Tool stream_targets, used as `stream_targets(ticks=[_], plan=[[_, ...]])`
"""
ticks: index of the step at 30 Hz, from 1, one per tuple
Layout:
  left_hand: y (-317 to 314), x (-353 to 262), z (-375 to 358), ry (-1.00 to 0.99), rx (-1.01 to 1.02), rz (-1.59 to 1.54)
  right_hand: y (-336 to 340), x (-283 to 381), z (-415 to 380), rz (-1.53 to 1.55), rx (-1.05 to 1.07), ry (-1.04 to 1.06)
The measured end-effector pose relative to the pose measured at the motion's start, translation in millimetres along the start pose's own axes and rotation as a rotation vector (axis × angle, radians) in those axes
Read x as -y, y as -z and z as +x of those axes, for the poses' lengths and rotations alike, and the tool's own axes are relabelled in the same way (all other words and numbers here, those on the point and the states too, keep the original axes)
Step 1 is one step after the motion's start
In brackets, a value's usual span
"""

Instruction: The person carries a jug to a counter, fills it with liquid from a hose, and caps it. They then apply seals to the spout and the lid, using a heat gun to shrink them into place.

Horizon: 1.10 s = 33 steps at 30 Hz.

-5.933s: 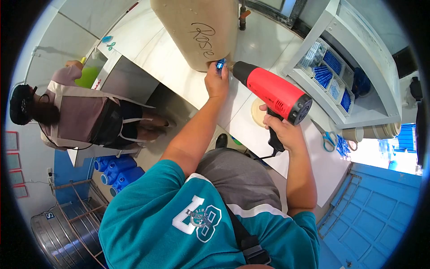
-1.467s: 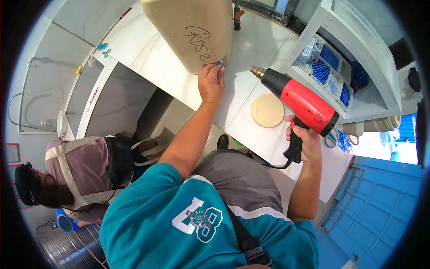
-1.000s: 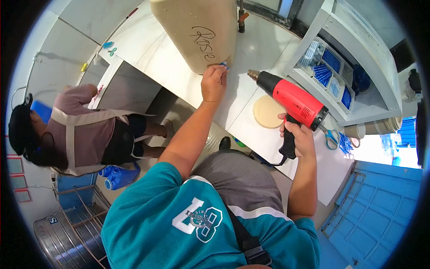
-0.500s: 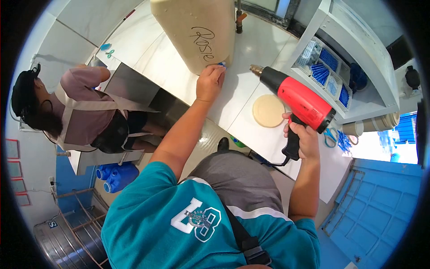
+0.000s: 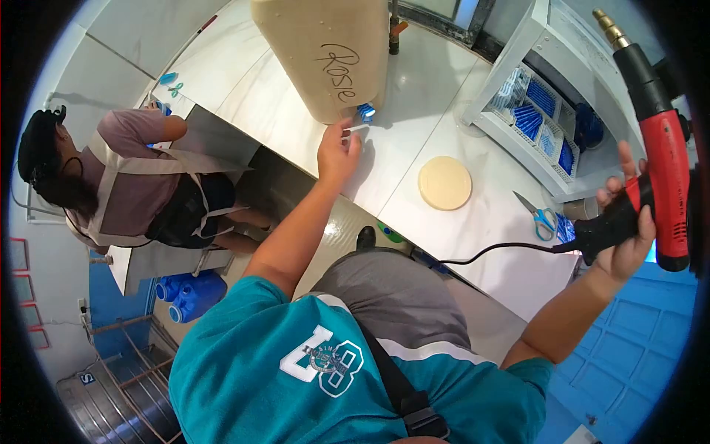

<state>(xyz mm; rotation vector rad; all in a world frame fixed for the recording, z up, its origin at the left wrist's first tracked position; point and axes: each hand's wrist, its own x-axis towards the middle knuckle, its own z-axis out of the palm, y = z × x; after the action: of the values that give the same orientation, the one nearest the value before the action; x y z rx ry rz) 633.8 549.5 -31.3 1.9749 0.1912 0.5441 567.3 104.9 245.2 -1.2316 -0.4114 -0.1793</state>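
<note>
My right hand [image 5: 629, 229] is wrapped round the black handle of a red and black heat gun [image 5: 664, 159]. The heat gun is held up at the far right, its metal nozzle pointing upward. My left hand [image 5: 340, 152] holds nothing, its fingers partly stretched out and apart. Close to those fingertips is a small shiny blue piece [image 5: 366, 112] at the lower corner of a large cream plastic container [image 5: 318, 59] marked "Rosie". Whether it is a cap or a film wrap I cannot tell. A round cream lid [image 5: 444, 183] lies flat on the white counter [image 5: 403, 140].
Blue-handled scissors [image 5: 545, 224] lie near the counter's right end. A white shelf [image 5: 510, 126] holds baskets of blue strips. The heat gun's cord [image 5: 495, 251] crosses the counter's front edge. A co-worker [image 5: 140, 170] stands at the left, near blue jugs [image 5: 196, 296].
My right hand has swung the heat gun right and up, away from the container. My left hand has let go of the blue piece and drawn slightly back.
</note>
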Motion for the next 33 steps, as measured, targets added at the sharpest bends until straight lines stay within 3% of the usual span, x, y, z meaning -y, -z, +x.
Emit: stream_targets(ticks=[3,8,12,14,17,20,23,26,29,31,32,33], plan=[[-1,-11,0,-0.065,0.001,0.049,-9,9,6,-0.071,-0.006,0.028],[-15,-30,16,-0.471,-0.161,0.414,-28,-17,-5,-0.140,-0.025,0.036],[-28,-31,25,-0.412,-0.160,0.435,-39,-42,-19,-0.154,-0.050,-0.039],[-26,-28,29,-0.476,-0.149,0.415,-48,-44,-19,-0.177,-0.073,-0.060],[-24,-32,26,-0.507,-0.132,0.405,-51,-36,-9,-0.263,-0.160,-0.056],[-24,-29,28,-0.555,-0.129,0.411,-37,-8,21,-0.275,-0.087,-0.022],[-18,-30,34,-0.629,-0.084,0.450,-8,28,58,-0.627,-0.171,-0.077],[-15,-27,37,-0.662,-0.066,0.474,-29,51,98,-0.980,-0.335,-0.011],[-15,-28,36,-0.691,-0.080,0.501,15,57,159,-1.193,-0.273,-0.190],[-15,-27,35,-0.718,-0.114,0.518,24,51,191,-1.502,-0.076,-0.239],[-16,-24,34,-0.707,-0.119,0.494,38,43,206,-1.496,-0.068,-0.235],[-17,-23,34,-0.697,-0.125,0.472,58,31,220,-1.691,0.027,-0.084]])
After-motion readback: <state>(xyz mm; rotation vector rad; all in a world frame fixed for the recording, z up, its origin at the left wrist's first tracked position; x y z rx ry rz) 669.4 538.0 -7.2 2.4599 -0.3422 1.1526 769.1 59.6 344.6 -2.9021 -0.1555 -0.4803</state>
